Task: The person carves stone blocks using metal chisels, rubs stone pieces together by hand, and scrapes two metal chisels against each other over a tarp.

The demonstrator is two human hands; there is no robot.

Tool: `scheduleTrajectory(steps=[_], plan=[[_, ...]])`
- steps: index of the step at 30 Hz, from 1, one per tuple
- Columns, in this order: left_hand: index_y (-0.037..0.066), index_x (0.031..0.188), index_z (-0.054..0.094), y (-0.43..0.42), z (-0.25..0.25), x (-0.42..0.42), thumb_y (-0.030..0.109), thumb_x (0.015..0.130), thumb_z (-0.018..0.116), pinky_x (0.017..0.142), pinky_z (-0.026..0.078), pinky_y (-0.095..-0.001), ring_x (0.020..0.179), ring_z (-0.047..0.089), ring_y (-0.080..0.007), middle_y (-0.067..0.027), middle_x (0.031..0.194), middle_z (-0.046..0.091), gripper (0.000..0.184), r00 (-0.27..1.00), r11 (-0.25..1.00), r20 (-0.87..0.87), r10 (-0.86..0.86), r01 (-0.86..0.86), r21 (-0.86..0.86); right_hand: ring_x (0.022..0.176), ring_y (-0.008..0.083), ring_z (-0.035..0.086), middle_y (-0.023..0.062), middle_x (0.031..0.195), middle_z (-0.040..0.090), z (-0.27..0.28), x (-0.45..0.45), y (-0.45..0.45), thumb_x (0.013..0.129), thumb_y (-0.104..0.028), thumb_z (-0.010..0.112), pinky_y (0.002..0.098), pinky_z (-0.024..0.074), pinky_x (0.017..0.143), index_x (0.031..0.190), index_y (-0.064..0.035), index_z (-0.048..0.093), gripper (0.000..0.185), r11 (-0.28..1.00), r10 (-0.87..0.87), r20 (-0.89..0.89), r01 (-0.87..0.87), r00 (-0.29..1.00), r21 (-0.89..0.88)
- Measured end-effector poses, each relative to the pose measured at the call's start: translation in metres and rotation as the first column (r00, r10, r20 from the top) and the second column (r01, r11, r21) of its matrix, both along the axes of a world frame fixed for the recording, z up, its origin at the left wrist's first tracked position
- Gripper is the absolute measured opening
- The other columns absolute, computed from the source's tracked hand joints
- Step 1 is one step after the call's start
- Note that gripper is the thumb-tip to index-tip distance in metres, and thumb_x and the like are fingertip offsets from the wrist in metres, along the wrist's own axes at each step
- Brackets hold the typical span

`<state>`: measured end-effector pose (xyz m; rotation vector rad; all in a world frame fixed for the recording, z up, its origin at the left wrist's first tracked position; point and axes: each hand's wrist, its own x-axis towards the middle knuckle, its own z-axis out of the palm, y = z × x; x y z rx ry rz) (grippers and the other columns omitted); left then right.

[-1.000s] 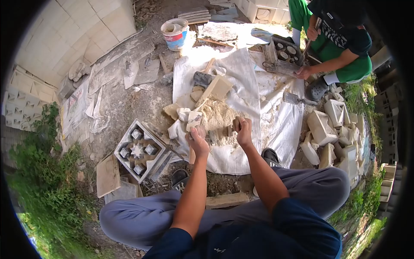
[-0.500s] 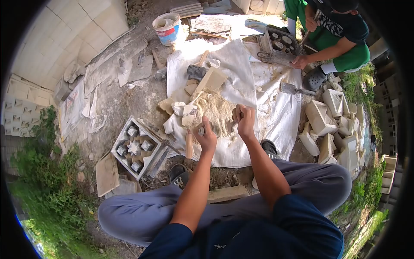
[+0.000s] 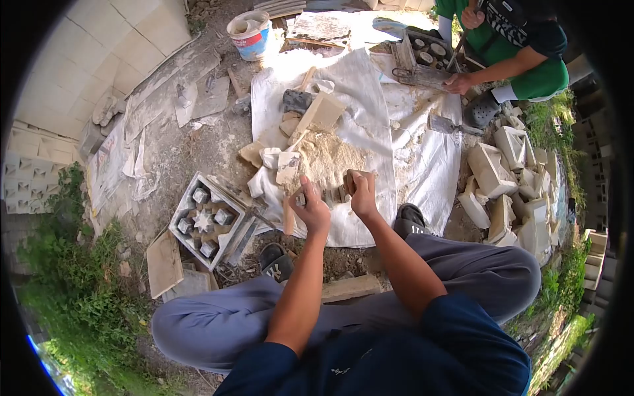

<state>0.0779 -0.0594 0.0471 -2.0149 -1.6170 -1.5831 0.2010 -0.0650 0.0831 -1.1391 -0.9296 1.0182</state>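
My left hand (image 3: 312,210) is closed at the near edge of a pile of pale sandy powder (image 3: 333,157), thumb pointing away from me. A small grey piece shows between its fingers, too small to name. Beside it, my right hand (image 3: 362,200) grips a brownish block (image 3: 360,175) at the pile's right side. The two hands are apart. Left of my left hand stands a wooden handle (image 3: 288,216), with a pale slab (image 3: 288,166) just beyond it. The powder lies on a white sheet (image 3: 376,228).
A mold with a star centre (image 3: 205,222) sits left. Broken pale blocks (image 3: 492,168) are heaped right. A black-headed mallet (image 3: 298,100) lies beyond the powder, and a bucket (image 3: 249,36) stands behind. Far right, another person (image 3: 528,63) handles a mold (image 3: 422,66); a trowel (image 3: 454,125) lies nearby.
My right hand has moved slightly left and toward me, and the brownish block in it now shows more clearly. My left hand has barely shifted. The other person's upper hand has risen.
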Motion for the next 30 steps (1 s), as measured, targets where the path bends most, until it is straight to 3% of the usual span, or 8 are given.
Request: scheduleTrajectory(steps=[8, 9, 12, 20, 24, 25, 27, 30], plan=[[0.003, 0.132, 0.049, 0.002, -0.006, 0.002, -0.006, 0.086, 0.053, 0.058, 0.042, -0.0339, 0.064, 0.051, -0.0224, -0.0099, 0.081, 0.055, 0.047, 0.998, 0.999, 0.039, 0.045, -0.045, 0.013, 0.046, 0.0105, 0.03, 0.0008, 0.049, 0.034, 0.029, -0.012, -0.011, 0.092, -0.017, 0.034, 0.029, 0.0247, 0.046, 0.052, -0.0049, 0.034, 0.041, 0.996, 0.052, 0.016, -0.051, 0.999, -0.071], [0.003, 0.133, 0.048, 0.002, -0.012, 0.002, -0.006, 0.086, 0.052, 0.064, 0.043, -0.0334, 0.071, 0.053, -0.0226, -0.012, 0.089, 0.056, 0.048, 0.955, 0.996, 0.29, -0.056, 0.073, -0.048, 0.046, 0.0105, 0.031, 0.0009, 0.048, 0.034, 0.028, -0.011, -0.011, 0.094, -0.018, 0.035, 0.0295, 0.0251, 0.046, 0.052, -0.0051, 0.034, 0.044, 0.997, 0.065, -0.083, -0.068, 0.994, -0.032], [0.004, 0.137, 0.043, 0.001, -0.02, 0.006, -0.012, 0.083, 0.048, 0.078, 0.045, -0.0347, 0.098, 0.055, -0.0247, -0.0194, 0.116, 0.054, 0.057, 0.995, 1.0, 0.102, -0.011, 0.011, -0.006, 0.044, 0.0099, 0.029, 0.0001, 0.047, 0.032, 0.033, -0.002, -0.006, 0.097, -0.022, 0.036, 0.0298, 0.023, 0.044, 0.052, -0.0068, 0.033, 0.048, 0.991, -0.054, -0.223, 0.08, 0.973, 0.111], [0.002, 0.137, 0.044, -0.007, -0.013, 0.003, -0.018, 0.08, 0.051, 0.076, 0.043, -0.0318, 0.083, 0.05, -0.0248, -0.0147, 0.102, 0.05, 0.061, 1.0, 0.997, 0.0, -0.001, 0.001, 0.071, 0.044, 0.0085, 0.026, -0.0004, 0.048, 0.032, 0.028, -0.007, -0.012, 0.099, -0.03, 0.038, 0.028, 0.019, 0.043, 0.052, -0.0078, 0.032, 0.052, 0.997, -0.026, -0.148, 0.037, 0.989, 0.068], [0.002, 0.133, 0.047, -0.007, -0.069, -0.008, -0.008, 0.086, 0.056, 0.066, 0.042, -0.0284, 0.074, 0.046, -0.0175, -0.0107, 0.099, 0.047, 0.049, 0.982, 0.965, 0.177, -0.059, 0.101, -0.241, 0.043, 0.008, 0.025, -0.0014, 0.047, 0.031, 0.043, -0.008, -0.011, 0.101, -0.031, 0.038, 0.0276, 0.0174, 0.042, 0.052, -0.009, 0.032, 0.054, 0.993, -0.088, -0.294, 0.106, 0.952, 0.047], [0.001, 0.133, 0.047, -0.003, -0.049, -0.007, -0.007, 0.087, 0.056, 0.066, 0.042, -0.0279, 0.073, 0.045, -0.0165, -0.0105, 0.099, 0.047, 0.047, 0.683, 0.889, 0.729, -0.035, 0.355, -0.29, 0.043, 0.0078, 0.025, -0.0021, 0.048, 0.03, 0.031, -0.007, -0.007, 0.101, -0.029, 0.039, 0.0275, 0.0176, 0.041, 0.052, -0.0093, 0.032, 0.053, 0.992, -0.084, -0.284, 0.107, 0.955, 0.064], [-0.001, 0.133, 0.045, -0.003, -0.017, 0.003, -0.006, 0.087, 0.057, 0.065, 0.042, -0.0282, 0.072, 0.045, -0.0161, -0.0108, 0.102, 0.048, 0.048, 1.0, 0.994, -0.024, 0.001, 0.002, 0.106, 0.043, 0.0073, 0.024, -0.0034, 0.049, 0.028, 0.026, -0.01, -0.005, 0.101, -0.025, 0.039, 0.0274, 0.0181, 0.041, 0.053, -0.01, 0.03, 0.051, 0.991, -0.078, -0.277, 0.105, 0.958, 0.083], [0.0, 0.135, 0.044, -0.006, -0.004, 0.004, -0.007, 0.085, 0.058, 0.069, 0.043, -0.0306, 0.077, 0.047, -0.0185, -0.0117, 0.104, 0.048, 0.053, 0.998, 0.999, -0.064, 0.024, -0.022, 0.036, 0.044, 0.0068, 0.023, -0.0038, 0.048, 0.028, 0.05, -0.006, -0.007, 0.101, -0.023, 0.039, 0.027, 0.0169, 0.042, 0.054, -0.0102, 0.03, 0.05, 0.986, -0.064, -0.332, 0.112, 0.941, 0.127]])
